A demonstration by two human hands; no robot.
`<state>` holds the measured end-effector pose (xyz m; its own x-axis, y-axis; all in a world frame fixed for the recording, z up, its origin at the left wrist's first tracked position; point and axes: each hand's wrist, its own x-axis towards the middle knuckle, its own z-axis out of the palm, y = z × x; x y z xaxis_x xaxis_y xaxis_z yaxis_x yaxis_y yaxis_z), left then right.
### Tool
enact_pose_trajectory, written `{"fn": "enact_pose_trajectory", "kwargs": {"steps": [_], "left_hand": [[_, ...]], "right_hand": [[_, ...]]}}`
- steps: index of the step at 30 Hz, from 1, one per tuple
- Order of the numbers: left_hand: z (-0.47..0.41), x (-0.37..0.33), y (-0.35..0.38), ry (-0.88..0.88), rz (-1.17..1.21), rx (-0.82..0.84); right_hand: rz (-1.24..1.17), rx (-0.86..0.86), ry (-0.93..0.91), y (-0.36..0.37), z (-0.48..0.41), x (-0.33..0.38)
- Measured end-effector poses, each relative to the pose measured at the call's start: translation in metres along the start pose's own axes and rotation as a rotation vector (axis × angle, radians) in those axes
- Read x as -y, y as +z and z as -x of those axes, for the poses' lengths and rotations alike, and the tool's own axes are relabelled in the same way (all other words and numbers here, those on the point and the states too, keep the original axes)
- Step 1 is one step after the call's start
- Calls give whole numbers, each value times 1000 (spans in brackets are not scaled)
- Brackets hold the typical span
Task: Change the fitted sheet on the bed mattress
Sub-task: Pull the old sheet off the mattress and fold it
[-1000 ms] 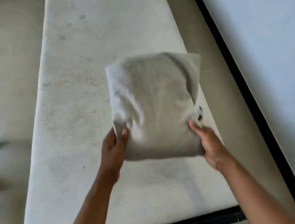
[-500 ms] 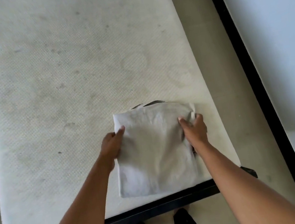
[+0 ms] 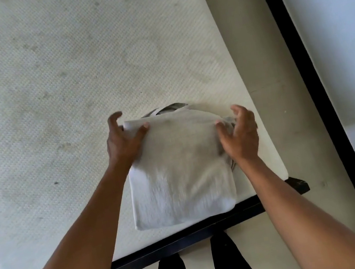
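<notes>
— Looking down at the mattress [image 3: 65, 87], what do you see of the job so far?

— It lies bare on the black bed frame [image 3: 189, 238], stained and with no sheet on it, so I judge the old sheet is already off. That half is done.

— And the fresh one?

— The folded sheet [image 3: 179, 176] rests flat on the mattress near the foot edge, toward the right corner, a neat grey-white bundle not yet opened. Some inner layers peek out at its far edge.

— What are your hands doing?

— My left hand [image 3: 124, 143] has its thumb pressed on the top far-left corner, the other fingers curled open and off the cloth. My right hand [image 3: 239, 133] pinches the far-right edge, fingers spread loosely.

— So what is left?

— Nearly all of it, I think: unfolding, spreading, and tucking every corner.
</notes>
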<state>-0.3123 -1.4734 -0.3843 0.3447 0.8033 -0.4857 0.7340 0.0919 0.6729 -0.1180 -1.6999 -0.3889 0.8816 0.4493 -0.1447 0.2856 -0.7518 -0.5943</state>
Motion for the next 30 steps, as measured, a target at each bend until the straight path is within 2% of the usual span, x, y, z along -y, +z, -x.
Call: {"fn": "enact_pose_trajectory", "kwargs": {"steps": [1, 3, 5, 6, 8, 10, 13, 14, 16, 20, 22, 24, 27, 28, 30], "left_hand": [[-4, -4, -3, 98, -48, 39], [-17, -10, -6, 236, -244, 207], [-29, -11, -6, 313, -489, 392], [-32, -12, -5, 325, -579, 440], [-35, -12, -2, 387, -638, 414], [-29, -16, -3, 520, -503, 338], [-12, -23, -14, 650, -265, 268], [-5, -25, -18, 644, -197, 264], [3, -35, -25, 555, -106, 370], [-4, -59, -37, 312, -36, 810], [-12, -62, -45, 246, 83, 861], [-17, -56, -58, 195, 280, 882], [-17, -36, -63, 33, 487, 828], [-16, -27, -55, 3, 439, 725], [-18, -6, -27, -20, 171, 420]], "right_hand": [[12, 4, -175, 2, -9, 3], [55, 233, -362, 10, -34, 9], [227, 530, -403, 21, -54, 16], [332, 617, -422, 26, -60, 18], [404, 715, -415, 28, -64, 19], [298, 707, -385, 21, -58, 20], [207, 466, -512, -1, -44, 16], [148, 431, -526, -8, -40, 19], [43, 489, -540, -17, -40, 33], [160, 710, -660, -15, -65, 73], [220, 851, -575, -14, -68, 91], [138, 968, -423, -16, -70, 96], [-96, 1227, -35, -20, -75, 86], [-66, 1248, 12, -16, -74, 79], [114, 1115, -26, -1, -66, 58]]}}
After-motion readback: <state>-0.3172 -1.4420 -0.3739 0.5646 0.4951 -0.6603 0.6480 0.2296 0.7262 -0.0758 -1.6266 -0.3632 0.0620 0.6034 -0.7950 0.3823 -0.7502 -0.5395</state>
